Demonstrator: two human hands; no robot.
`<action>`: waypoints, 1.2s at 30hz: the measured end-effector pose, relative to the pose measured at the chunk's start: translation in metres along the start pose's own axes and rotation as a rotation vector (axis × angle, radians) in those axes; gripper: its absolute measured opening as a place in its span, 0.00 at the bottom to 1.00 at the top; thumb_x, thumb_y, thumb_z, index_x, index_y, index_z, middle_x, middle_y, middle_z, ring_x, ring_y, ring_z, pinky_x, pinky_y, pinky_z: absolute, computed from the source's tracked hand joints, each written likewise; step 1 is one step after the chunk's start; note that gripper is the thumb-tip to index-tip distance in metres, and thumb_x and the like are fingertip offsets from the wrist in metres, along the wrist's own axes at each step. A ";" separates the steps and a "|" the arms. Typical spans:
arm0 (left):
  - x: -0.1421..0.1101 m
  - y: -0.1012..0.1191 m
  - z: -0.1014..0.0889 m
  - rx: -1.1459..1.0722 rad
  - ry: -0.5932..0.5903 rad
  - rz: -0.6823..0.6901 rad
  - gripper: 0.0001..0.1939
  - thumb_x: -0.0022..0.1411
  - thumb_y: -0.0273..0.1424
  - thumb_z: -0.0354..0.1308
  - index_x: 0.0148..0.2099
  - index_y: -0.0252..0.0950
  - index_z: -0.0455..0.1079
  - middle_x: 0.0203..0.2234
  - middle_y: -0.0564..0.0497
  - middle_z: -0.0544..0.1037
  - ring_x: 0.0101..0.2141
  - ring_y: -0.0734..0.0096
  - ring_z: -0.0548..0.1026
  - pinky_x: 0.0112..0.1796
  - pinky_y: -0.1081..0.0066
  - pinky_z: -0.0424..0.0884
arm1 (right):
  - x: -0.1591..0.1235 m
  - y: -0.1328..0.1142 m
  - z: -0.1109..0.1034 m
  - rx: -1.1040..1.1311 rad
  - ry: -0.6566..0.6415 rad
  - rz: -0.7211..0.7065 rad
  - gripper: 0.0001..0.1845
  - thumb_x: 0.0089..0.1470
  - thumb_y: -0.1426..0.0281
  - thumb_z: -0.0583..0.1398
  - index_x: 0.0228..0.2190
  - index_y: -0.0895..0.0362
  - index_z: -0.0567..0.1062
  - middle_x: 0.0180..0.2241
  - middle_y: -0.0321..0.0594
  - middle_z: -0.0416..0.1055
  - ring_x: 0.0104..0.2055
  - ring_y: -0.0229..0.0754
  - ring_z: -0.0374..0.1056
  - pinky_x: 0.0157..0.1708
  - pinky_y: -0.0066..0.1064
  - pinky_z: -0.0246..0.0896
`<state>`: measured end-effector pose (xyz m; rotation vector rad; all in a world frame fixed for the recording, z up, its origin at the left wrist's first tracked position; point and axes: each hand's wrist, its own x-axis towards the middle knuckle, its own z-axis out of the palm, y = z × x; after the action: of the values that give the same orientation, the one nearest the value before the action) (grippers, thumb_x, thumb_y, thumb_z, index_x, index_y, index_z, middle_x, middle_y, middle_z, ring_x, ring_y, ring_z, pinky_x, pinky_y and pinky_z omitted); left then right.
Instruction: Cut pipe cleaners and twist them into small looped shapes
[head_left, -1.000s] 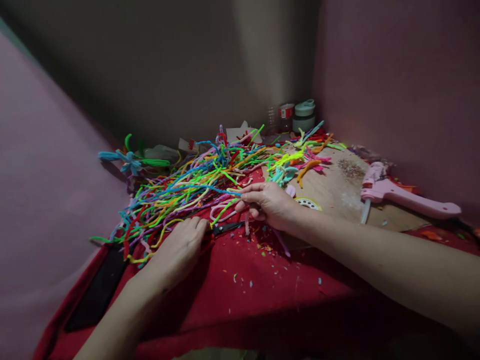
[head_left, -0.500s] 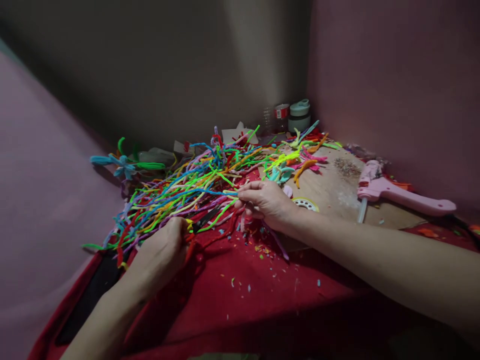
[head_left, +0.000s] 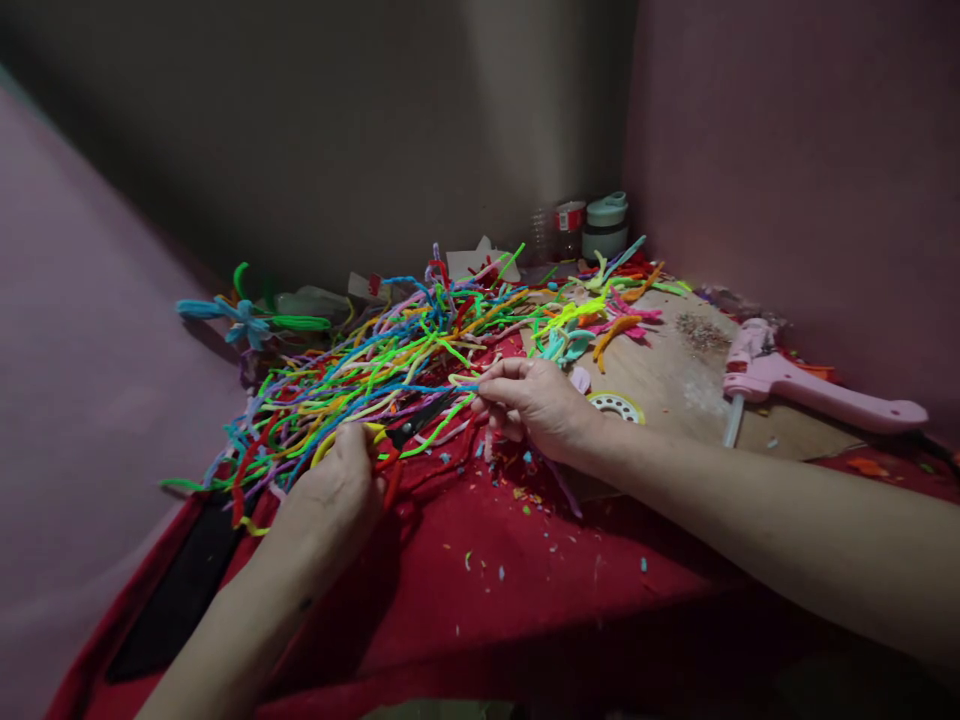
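My left hand [head_left: 339,492] is closed around a pair of scissors [head_left: 405,433] with black blades and yellow and red handles. The blades point up and to the right, toward my other hand. My right hand [head_left: 541,408] is closed in a pinch on the end of a blue pipe cleaner [head_left: 431,388], which stretches left over the heap. Under and behind both hands spreads a tangled pile of pipe cleaners [head_left: 352,375] in many colours. Whether the blades touch any strand, I cannot tell.
A pink glue gun [head_left: 814,390] rests on a wooden board [head_left: 667,375] at the right. Near my right wrist lies a white-and-yellow round spool [head_left: 616,406]. A lidded cup [head_left: 606,228] stands at the back. Small clippings dot the red cloth [head_left: 465,640].
The scissors have come up beside the blue pipe cleaner, with more of the yellow handle showing. My right hand keeps its pinch. The whole view has shifted slightly.
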<state>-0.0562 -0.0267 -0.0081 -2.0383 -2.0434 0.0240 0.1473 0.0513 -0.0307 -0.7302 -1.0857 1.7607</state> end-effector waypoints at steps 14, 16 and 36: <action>-0.004 0.008 0.000 0.017 0.006 0.028 0.02 0.57 0.26 0.43 0.35 0.38 0.52 0.20 0.53 0.66 0.19 0.67 0.68 0.22 0.71 0.56 | -0.003 0.000 0.001 -0.046 -0.042 -0.032 0.05 0.45 0.73 0.60 0.22 0.59 0.68 0.18 0.33 0.69 0.12 0.27 0.54 0.10 0.22 0.46; -0.004 0.009 0.000 0.014 0.012 0.015 0.03 0.57 0.26 0.43 0.34 0.39 0.52 0.20 0.53 0.66 0.20 0.67 0.69 0.22 0.71 0.56 | -0.003 0.000 0.001 -0.051 -0.035 -0.031 0.05 0.45 0.73 0.60 0.21 0.60 0.68 0.18 0.34 0.69 0.12 0.27 0.54 0.10 0.22 0.46; -0.008 0.006 0.003 -0.010 -0.082 0.048 0.05 0.59 0.26 0.40 0.31 0.40 0.50 0.18 0.56 0.61 0.18 0.71 0.62 0.22 0.71 0.54 | -0.003 0.002 0.001 -0.046 -0.061 0.017 0.05 0.44 0.76 0.59 0.20 0.60 0.69 0.18 0.34 0.69 0.13 0.27 0.55 0.10 0.20 0.47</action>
<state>-0.0509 -0.0337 -0.0132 -2.1252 -2.0458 0.1073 0.1472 0.0476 -0.0323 -0.7194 -1.1679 1.7874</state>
